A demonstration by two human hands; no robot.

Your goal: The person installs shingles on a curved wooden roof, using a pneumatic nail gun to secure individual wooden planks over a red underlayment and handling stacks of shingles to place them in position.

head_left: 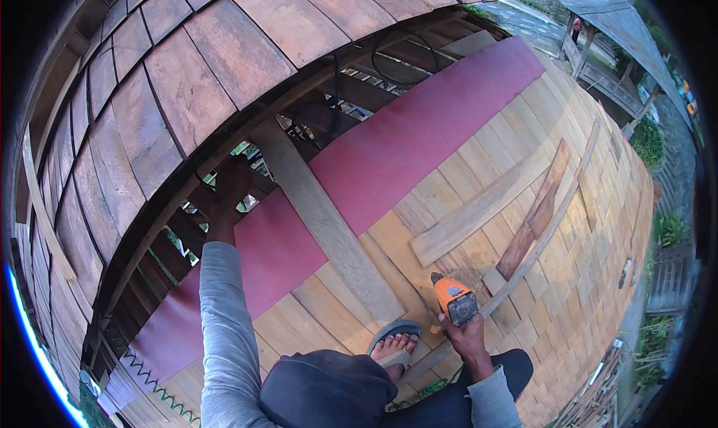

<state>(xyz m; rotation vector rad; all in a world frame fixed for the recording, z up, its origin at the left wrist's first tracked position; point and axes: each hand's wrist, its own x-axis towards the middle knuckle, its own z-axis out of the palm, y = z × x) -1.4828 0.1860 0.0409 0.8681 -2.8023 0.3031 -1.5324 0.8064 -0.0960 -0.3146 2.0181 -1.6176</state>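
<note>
Shingled roof (576, 286): right hand (470, 341) holds orange power tool (453, 293), any lettering unreadable.

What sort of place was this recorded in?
Most likely an outdoor roof being worked on: rows of wooden shingles lie underfoot, a reddish sheet lies below a gap in the roof, and the right hand holds an orange power tool.

From where I stand, the left arm (222, 323) stretches long and nearly straight ahead, grey-sleeved to the wrist; its left hand (230, 183) sits in shadow, the fingers too dark to read. The right forearm (495, 398) is mostly cut off low down, and the right hand (469, 340) is curled in a grip.
</note>
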